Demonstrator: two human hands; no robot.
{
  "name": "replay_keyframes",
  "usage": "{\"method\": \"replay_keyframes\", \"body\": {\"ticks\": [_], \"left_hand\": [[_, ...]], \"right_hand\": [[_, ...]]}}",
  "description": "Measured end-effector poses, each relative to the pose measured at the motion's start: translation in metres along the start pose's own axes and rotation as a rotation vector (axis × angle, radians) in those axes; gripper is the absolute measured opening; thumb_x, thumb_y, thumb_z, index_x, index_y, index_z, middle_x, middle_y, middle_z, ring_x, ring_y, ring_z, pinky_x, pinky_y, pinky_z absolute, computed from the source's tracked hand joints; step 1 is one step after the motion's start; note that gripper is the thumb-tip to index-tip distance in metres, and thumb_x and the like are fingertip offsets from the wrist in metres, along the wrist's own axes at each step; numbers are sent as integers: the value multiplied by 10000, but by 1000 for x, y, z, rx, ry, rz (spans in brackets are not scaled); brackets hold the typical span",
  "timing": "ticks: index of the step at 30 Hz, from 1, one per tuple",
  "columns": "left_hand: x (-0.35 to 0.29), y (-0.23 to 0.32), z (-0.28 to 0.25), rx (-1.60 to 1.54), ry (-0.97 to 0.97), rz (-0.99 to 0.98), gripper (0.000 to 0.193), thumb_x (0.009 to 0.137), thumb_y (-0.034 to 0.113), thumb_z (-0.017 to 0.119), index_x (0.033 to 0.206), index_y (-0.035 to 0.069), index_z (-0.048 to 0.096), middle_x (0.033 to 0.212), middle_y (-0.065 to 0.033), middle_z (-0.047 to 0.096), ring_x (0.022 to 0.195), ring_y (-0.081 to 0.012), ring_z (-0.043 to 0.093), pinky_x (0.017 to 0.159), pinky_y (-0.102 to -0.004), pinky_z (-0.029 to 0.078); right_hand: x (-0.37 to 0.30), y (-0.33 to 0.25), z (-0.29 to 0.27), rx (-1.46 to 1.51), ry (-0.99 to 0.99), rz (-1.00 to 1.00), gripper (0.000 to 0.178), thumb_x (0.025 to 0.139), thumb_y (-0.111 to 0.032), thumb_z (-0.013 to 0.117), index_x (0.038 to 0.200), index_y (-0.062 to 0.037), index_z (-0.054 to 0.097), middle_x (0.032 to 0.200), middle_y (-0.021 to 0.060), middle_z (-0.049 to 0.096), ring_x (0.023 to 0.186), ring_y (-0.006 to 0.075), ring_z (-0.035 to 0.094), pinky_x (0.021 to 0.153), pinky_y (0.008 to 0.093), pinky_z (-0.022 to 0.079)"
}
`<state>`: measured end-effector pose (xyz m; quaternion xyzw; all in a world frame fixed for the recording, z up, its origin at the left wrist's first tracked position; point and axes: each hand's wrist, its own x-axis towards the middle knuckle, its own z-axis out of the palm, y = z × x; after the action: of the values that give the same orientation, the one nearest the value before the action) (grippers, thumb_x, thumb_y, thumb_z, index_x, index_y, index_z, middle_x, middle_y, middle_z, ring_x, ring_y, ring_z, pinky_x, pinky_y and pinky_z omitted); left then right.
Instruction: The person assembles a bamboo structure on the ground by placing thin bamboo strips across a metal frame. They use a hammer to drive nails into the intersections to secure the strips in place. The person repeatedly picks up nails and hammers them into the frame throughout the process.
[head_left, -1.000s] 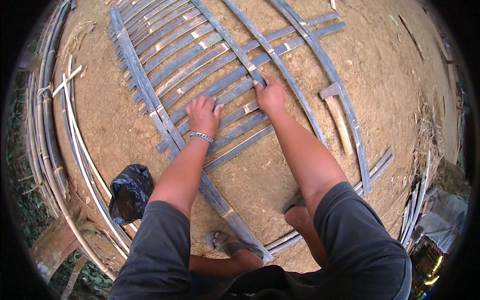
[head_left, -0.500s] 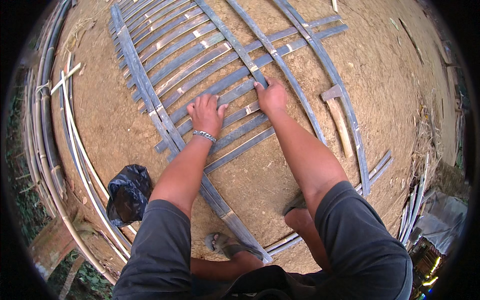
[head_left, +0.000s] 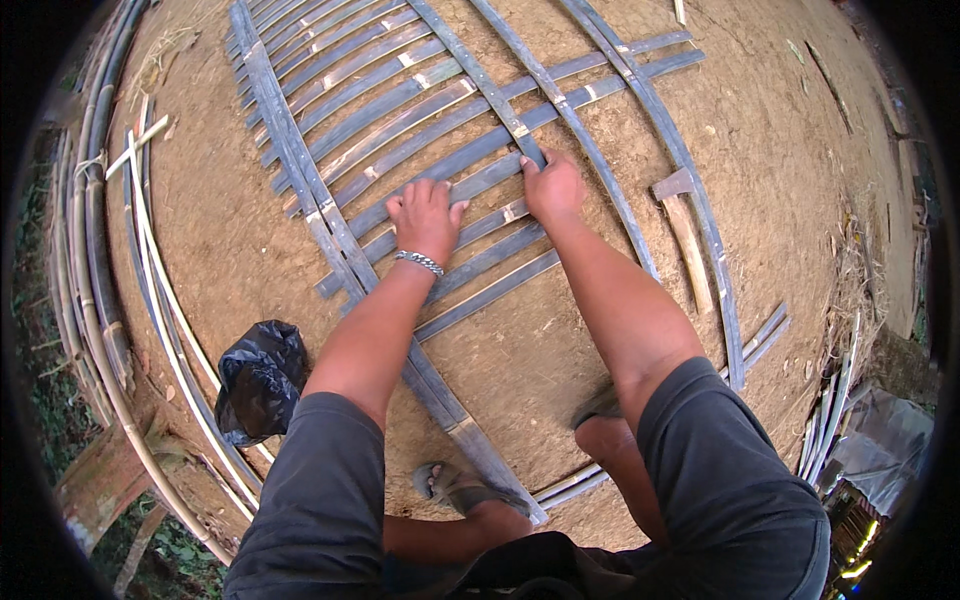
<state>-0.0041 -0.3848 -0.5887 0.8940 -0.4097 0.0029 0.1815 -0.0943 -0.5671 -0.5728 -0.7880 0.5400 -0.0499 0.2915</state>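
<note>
Dark grey bamboo makes up the lattice [head_left: 400, 92] on the bare earth, spreading from beneath the two hands up toward eleven and twelve o'clock. Its cross slats run off the top edge, too many to count surely. Two of them stretch past the rest to one and two o'clock, crossing three single long rails. One doubled rail [head_left: 315, 185] runs down the left side, between nine and ten o'clock from the left hand [head_left: 428, 222]. Four shorter slats have their right ends near the right hand [head_left: 553, 187].

One bracelet [head_left: 420, 262] circles the left wrist. That hand rests palm down, its thumb spread away from the fingers, which lie over slats. The right hand is clamped on the lower end of the nearest single rail [head_left: 490, 92]; this rail climbs away from it toward eleven o'clock.

One hatchet [head_left: 688, 250] lies at four o'clock from the right hand, its head just beside the outermost rail [head_left: 692, 172]. One black plastic bag [head_left: 262, 375] sits between seven and eight o'clock from the left hand, well apart. Bamboo poles [head_left: 90, 225], too bunched to count, lie at nine o'clock. Two sandalled feet stand near six o'clock, the right partly hidden.
</note>
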Motion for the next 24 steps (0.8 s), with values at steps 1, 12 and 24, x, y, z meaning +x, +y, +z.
{"method": "replay_keyframes", "body": {"ticks": [1,12,24], "left_hand": [[0,2,0,4,-17,-4,405,858,329,805,1163,82,707,1153,-76,639,1144,-277,570,1003,-474,359],[1,10,2,-20,-30,-22,372,858,306,800,1150,96,705,1161,-75,631,1150,-275,563,1008,-487,352],[0,6,9,-22,26,22,379,860,302,798,1154,96,679,1154,-83,618,1139,-297,554,1016,-500,343]], "right_hand": [[-2,-1,-1,-5,-5,2,429,951,-397,713,1300,-148,712,1303,103,680,1258,317,621,1079,509,426],[-3,6,-2,-1,-21,-50,442,956,-374,713,1322,-127,697,1301,136,666,1279,329,593,1081,532,413],[-6,0,-1,-35,30,-71,406,965,-372,701,1277,-111,699,1289,110,652,1305,301,559,1097,526,380]]}}
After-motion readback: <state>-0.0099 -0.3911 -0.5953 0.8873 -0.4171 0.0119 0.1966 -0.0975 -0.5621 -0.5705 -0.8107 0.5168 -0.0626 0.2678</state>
